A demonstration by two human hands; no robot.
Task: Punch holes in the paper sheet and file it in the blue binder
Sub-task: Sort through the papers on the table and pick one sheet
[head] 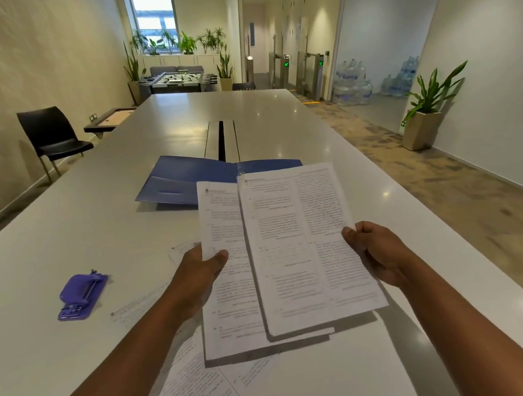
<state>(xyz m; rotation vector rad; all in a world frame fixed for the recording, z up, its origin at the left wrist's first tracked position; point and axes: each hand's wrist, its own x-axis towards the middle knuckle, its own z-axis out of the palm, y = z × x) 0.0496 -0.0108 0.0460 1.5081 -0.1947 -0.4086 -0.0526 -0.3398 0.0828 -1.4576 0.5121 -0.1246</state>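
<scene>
Head view: two printed sheets are held up over the table [64,238]. The right sheet [307,244] is pinched at its right edge by the right hand [375,250]; the left sheet [225,266] is pinched at its left edge by the left hand [196,269]. The step looks like separating one sheet for punching. Next, it must go to the purple hole punch [81,295] at nine o'clock. The blue binder [193,177] lies open at twelve o'clock. More loose pages [196,388] lie underneath.

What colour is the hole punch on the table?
Purple; the hole punch shows in the head view.
</scene>
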